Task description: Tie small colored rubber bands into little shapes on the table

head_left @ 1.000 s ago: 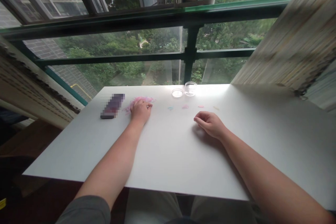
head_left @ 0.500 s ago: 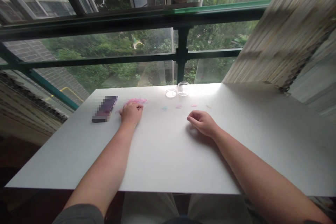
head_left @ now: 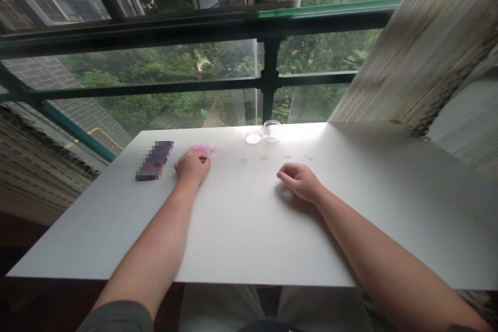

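Observation:
At the near edge of a loose pile of thin pink and lilac bands [head_left: 203, 149], my left hand [head_left: 193, 166] rests with its fingers curled together. Whatever lies between those fingertips is hidden. My right hand [head_left: 299, 180] lies on its side on the white table, loosely closed, with nothing visible in it. Beyond and between the hands is a spaced row of small bands: a bluish one [head_left: 243, 161], a lilac one [head_left: 265, 157], a pink one [head_left: 287, 155] and a pale yellowish one [head_left: 308, 157].
A small clear round tub [head_left: 272, 131] stands at the table's far edge beside its clear lid [head_left: 253, 138]. Left of the pile lies a dark phone [head_left: 155, 161], partly pixelated. Behind the white table [head_left: 241, 233] runs a green window railing [head_left: 175, 31], with a curtain [head_left: 381, 57] at the right.
My left hand has shifted very slightly to the left beside the pile. The right hand and the row of bands stay as they were.

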{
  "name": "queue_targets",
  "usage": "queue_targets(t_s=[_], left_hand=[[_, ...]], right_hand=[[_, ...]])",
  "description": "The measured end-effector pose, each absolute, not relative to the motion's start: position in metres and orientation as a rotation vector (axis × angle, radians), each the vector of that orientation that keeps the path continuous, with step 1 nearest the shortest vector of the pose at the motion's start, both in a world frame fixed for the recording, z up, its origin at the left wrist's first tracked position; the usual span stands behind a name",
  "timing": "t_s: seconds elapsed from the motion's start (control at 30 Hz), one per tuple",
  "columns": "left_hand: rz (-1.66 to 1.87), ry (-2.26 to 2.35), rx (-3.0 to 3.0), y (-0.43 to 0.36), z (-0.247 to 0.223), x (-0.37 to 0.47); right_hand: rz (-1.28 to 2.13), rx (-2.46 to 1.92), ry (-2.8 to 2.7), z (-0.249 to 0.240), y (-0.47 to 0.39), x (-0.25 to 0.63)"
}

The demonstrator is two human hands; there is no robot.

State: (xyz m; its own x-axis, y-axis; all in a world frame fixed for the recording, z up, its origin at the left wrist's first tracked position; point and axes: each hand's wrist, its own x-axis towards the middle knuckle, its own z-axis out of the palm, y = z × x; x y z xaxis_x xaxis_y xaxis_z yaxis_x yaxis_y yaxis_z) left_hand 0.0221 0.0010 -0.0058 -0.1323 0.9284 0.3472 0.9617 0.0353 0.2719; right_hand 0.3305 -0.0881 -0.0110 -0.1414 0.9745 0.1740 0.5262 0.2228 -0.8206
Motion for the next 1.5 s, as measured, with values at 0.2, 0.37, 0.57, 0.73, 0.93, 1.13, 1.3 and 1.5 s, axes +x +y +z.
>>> queue_targets(t_s=[0.2,0.37,0.57,0.73,0.93,1.13,1.3,1.5], left_hand=[[-0.641,-2.187,-1.997,-0.0004,-0.0056,0.0224],[-0.594,-2.165,-1.999,0.0004,-0.0067,0.0223],[-0.66,-2.132,-2.049,-0.0023,-0.0044,0.0202],[-0.689,-2.115,-2.109,-0.0036,-0.003,0.0182],[-0.631,-2.159,-2.116,-0.0007,-0.0023,0.0193],[-0.585,-2.146,-2.11,-0.0021,-0.0031,0.0227],[-0.623,-2.136,-2.115,-0.0024,-0.0018,0.0218],[-0.63,-2.163,-2.14,-0.0008,-0.0005,0.0199]], right_hand=[[0.796,-1.386,-1.773,-0.011,-0.0883,0.3308],[0.793,-1.394,-1.771,-0.0112,-0.0881,0.3305],[0.789,-1.397,-1.777,-0.0114,-0.0877,0.3311],[0.781,-1.404,-1.778,-0.0109,-0.0877,0.3312],[0.792,-1.4,-1.792,-0.0103,-0.0876,0.3304],[0.771,-1.416,-1.813,-0.0099,-0.0879,0.331],[0.765,-1.426,-1.834,-0.0105,-0.0879,0.3305],[0.766,-1.435,-1.839,-0.0097,-0.0883,0.3305]])
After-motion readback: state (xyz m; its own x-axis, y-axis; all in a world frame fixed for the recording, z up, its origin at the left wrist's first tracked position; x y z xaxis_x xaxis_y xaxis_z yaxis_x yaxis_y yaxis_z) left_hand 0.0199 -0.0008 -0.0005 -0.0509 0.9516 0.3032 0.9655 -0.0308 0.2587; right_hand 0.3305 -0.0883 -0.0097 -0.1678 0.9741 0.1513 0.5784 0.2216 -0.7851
